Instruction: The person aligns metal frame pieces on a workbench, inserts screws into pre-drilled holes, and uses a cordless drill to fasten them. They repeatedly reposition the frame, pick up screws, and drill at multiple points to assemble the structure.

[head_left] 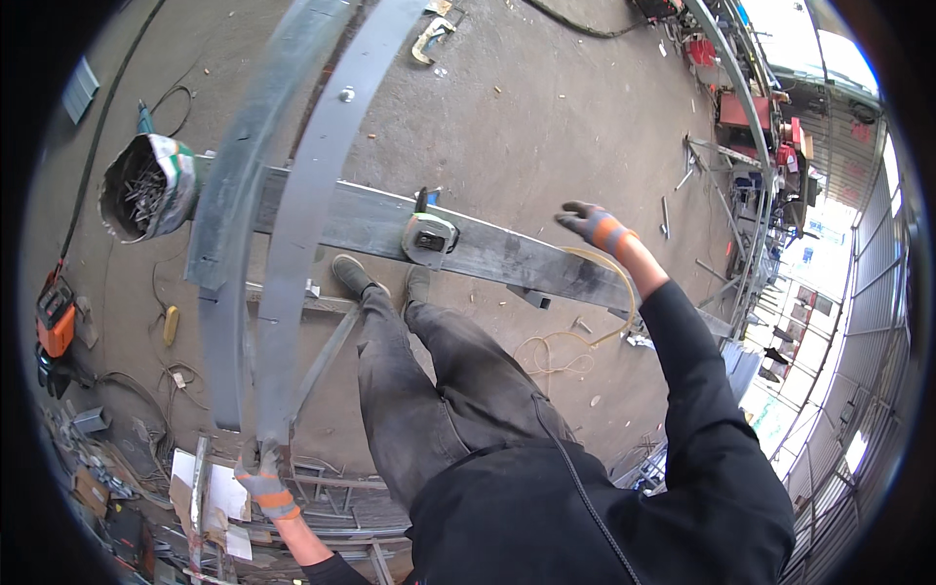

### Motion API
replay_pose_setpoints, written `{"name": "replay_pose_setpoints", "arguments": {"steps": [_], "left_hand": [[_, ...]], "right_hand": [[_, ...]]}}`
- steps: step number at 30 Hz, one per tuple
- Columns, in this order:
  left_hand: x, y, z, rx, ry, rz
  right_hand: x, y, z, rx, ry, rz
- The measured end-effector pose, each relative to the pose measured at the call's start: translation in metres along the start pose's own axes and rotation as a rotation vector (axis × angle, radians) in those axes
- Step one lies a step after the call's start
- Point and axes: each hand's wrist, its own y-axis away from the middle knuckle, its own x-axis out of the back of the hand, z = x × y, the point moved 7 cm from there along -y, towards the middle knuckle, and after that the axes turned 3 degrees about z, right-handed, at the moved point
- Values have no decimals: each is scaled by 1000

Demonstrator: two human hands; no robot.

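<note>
- The person is wearing a black top [585, 507] and dark trousers [487, 361], and is standing with both shoes [351, 276] just beside a steel crossbeam [366, 222].
- The left hand [263, 485], in a grey and orange glove, is reaching the lower end of a long flat grey strip [295, 224]; its fingers are touching that end, but how tightly they are closing on it I cannot tell.
- The right hand [593, 226], gloved alike, is hanging in the air near the crossbeam's right part, fingers loosely parted and holding nothing.
- The strip is lying across the crossbeam, bearing a small bolt [347, 95] toward its upper end.
- A wider galvanised beam [234, 185] is running just beside the strip, on its left.
- A pale green and black tool [430, 238] is resting on the crossbeam, right of the strip.
- A white and green container [182, 174] is standing at the crossbeam's left end, holding many loose fasteners [146, 195].
- A yellowish hose [629, 292] is curving over the crossbeam and coiling on the floor [526, 117].
- An orange and black machine [56, 317] is sitting at far left.
- A clamp [431, 41] is lying beyond the strip.
</note>
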Motion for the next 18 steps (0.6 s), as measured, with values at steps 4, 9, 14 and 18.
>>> {"name": "replay_pose_setpoints", "arguments": {"steps": [4, 9, 14, 18], "left_hand": [[-3, 3, -4, -26, 49, 27], [2, 5, -13, 17, 124, 78], [2, -3, -9, -55, 83, -27], [5, -7, -18, -2, 58, 11]], "right_hand": [[-123, -78, 24, -132, 237, -584], [-89, -107, -35, -42, 196, -343], [109, 26, -52, 34, -189, -39], [166, 175, -40, 168, -206, 207]]}}
